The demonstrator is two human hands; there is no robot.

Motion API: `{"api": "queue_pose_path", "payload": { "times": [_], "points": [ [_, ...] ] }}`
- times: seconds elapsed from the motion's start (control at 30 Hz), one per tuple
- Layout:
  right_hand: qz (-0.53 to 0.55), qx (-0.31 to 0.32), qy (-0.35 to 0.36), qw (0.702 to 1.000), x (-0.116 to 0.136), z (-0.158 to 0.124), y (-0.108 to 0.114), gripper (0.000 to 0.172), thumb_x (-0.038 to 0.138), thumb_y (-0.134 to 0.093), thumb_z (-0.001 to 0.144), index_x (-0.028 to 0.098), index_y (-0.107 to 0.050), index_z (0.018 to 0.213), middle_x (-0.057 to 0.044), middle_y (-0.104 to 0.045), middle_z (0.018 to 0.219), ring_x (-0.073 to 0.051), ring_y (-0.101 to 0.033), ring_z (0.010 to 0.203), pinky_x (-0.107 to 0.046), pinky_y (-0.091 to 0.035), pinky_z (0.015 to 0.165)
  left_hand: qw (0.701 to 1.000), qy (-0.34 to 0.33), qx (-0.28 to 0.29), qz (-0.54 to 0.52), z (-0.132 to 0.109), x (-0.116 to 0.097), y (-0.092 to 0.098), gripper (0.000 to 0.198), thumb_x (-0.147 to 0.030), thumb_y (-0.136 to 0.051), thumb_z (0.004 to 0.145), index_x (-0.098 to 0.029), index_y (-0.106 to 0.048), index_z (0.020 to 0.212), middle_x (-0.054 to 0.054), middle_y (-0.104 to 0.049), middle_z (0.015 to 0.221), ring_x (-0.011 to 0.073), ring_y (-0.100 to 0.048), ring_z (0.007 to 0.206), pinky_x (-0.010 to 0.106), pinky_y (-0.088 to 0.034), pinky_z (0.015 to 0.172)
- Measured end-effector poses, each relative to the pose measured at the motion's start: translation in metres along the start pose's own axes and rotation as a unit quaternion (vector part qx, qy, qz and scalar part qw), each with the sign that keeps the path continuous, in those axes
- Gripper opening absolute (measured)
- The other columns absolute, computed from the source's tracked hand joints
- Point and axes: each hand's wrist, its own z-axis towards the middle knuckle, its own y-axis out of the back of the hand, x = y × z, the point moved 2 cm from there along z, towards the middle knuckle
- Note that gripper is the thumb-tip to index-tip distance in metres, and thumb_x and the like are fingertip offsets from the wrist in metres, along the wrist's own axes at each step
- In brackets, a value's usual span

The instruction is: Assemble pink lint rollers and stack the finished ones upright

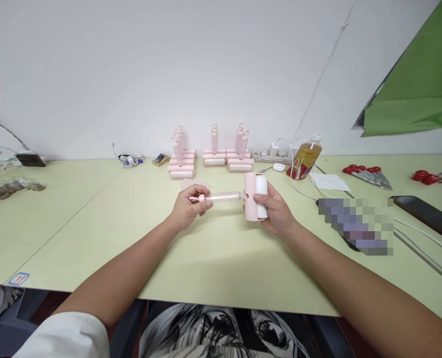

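My left hand (191,206) pinches the looped end of a clear pink handle (223,197), which lies level above the table. My right hand (278,209) is wrapped round a pink roller head (250,197) with a white roll (261,189), its thumb on the roll. The handle's tip is at the hole in the side of the pink holder; whether it is inside cannot be made out. Behind my hands stand several assembled pink rollers, such as one at the left (181,171) and one at the right (240,165), with upright handles.
A drink bottle (306,158), a power strip (271,158) and a white paper (330,182) are at the back right. Red-handled tools (368,175), cables and a dark phone (425,216) lie at the right. A coiled cable (130,161) is at the back left.
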Motion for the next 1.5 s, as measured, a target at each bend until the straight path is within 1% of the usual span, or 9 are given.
{"api": "queue_pose_path", "payload": {
  "times": [0.23, 0.37, 0.5, 0.9, 1.17, 1.23, 1.33, 1.43, 1.5],
  "points": [
    [0.016, -0.011, -0.007, 1.0, -0.004, 0.002, 0.001, 0.055, 0.028, -0.076, 0.06, 0.026, -0.057, 0.111, 0.003, -0.057, 0.082, -0.013, -0.049, 0.065, -0.025, -0.038, 0.055, 0.994, -0.067, 0.021, 0.086, -0.003, -0.011, -0.002, 0.029, -0.031, -0.08, 0.068, -0.018, -0.061, 0.085, -0.002, -0.052, 0.077, 0.0067, -0.05, 0.055, 0.021, -0.04, 0.048],
    [0.007, -0.015, -0.013, 1.0, -0.007, 0.003, 0.003, 0.054, 0.029, -0.076, 0.061, 0.027, -0.058, 0.111, 0.003, -0.058, 0.083, -0.014, -0.05, 0.068, -0.024, -0.038, 0.056, 0.973, -0.142, 0.028, 0.182, -0.005, -0.021, -0.003, 0.023, -0.031, -0.077, 0.071, -0.018, -0.063, 0.084, 0.001, -0.052, 0.085, 0.0095, -0.05, 0.066, 0.023, -0.04, 0.054],
    [-0.017, -0.009, -0.024, 1.0, -0.008, 0.002, 0.003, 0.055, 0.031, -0.075, 0.062, 0.028, -0.056, 0.113, 0.003, -0.059, 0.085, -0.015, -0.051, 0.068, -0.025, -0.039, 0.057, 0.958, -0.167, 0.042, 0.23, -0.005, -0.024, -0.003, 0.018, -0.028, -0.074, 0.074, -0.018, -0.064, 0.086, 0.0, -0.051, 0.082, 0.0101, -0.05, 0.067, 0.024, -0.039, 0.057],
    [-0.052, 0.002, -0.052, 0.997, -0.012, -0.005, -0.006, 0.058, 0.032, -0.073, 0.066, 0.029, -0.049, 0.118, 0.004, -0.059, 0.08, -0.015, -0.055, 0.063, -0.029, -0.047, 0.057, 0.977, -0.045, 0.078, 0.195, -0.002, -0.015, -0.002, 0.025, -0.033, -0.074, 0.072, -0.018, -0.061, 0.086, 0.0, -0.046, 0.084, 0.0092, -0.049, 0.065, 0.023, -0.043, 0.057],
    [-0.023, 0.01, -0.093, 0.995, -0.007, -0.007, -0.007, 0.052, 0.038, -0.075, 0.067, 0.029, -0.051, 0.112, 0.002, -0.062, 0.079, -0.019, -0.061, 0.062, -0.035, -0.053, 0.06, 0.979, 0.002, 0.092, 0.181, 0.001, -0.011, -0.002, 0.035, -0.038, -0.076, 0.069, -0.019, -0.065, 0.096, 0.003, -0.055, 0.09, 0.0124, -0.052, 0.071, 0.024, -0.043, 0.061],
    [0.012, 0.035, -0.104, 0.994, -0.001, -0.008, -0.009, 0.048, 0.057, -0.065, 0.072, 0.025, -0.056, 0.107, -0.004, -0.064, 0.086, -0.021, -0.063, 0.068, -0.039, -0.054, 0.064, 0.984, 0.013, 0.068, 0.167, 0.0, -0.007, -0.003, 0.039, -0.041, -0.077, 0.068, -0.019, -0.064, 0.098, 0.002, -0.056, 0.086, 0.0121, -0.052, 0.069, 0.024, -0.042, 0.061],
    [0.056, 0.112, -0.08, 0.989, 0.013, -0.013, -0.014, 0.062, 0.074, -0.039, 0.079, 0.023, -0.061, 0.108, -0.01, -0.064, 0.111, -0.022, -0.062, 0.077, -0.042, -0.053, 0.069, 0.989, 0.022, 0.059, 0.135, -0.004, 0.002, -0.012, 0.038, -0.047, -0.074, 0.071, -0.017, -0.062, 0.091, -0.002, -0.055, 0.074, 0.0098, -0.049, 0.062, 0.023, -0.039, 0.058],
    [0.063, 0.16, -0.035, 0.984, 0.018, -0.019, -0.018, 0.052, 0.063, -0.048, 0.08, 0.028, -0.061, 0.115, -0.008, -0.058, 0.129, -0.021, -0.061, 0.082, -0.04, -0.051, 0.07, 0.992, 0.038, 0.071, 0.094, -0.011, 0.011, -0.031, 0.038, -0.053, -0.068, 0.076, -0.018, -0.055, 0.081, -0.005, -0.049, 0.06, 0.0086, -0.044, 0.052, 0.023, -0.035, 0.052],
    [0.046, 0.161, -0.011, 0.986, 0.011, -0.02, -0.02, 0.047, 0.048, -0.064, 0.074, 0.028, -0.061, 0.117, -0.007, -0.059, 0.128, -0.021, -0.06, 0.086, -0.037, -0.05, 0.072, 0.993, 0.054, 0.078, 0.076, -0.016, 0.014, -0.044, 0.039, -0.057, -0.061, 0.081, -0.019, -0.052, 0.079, -0.005, -0.047, 0.056, 0.0088, -0.041, 0.048, 0.023, -0.034, 0.05]
  ]
}}
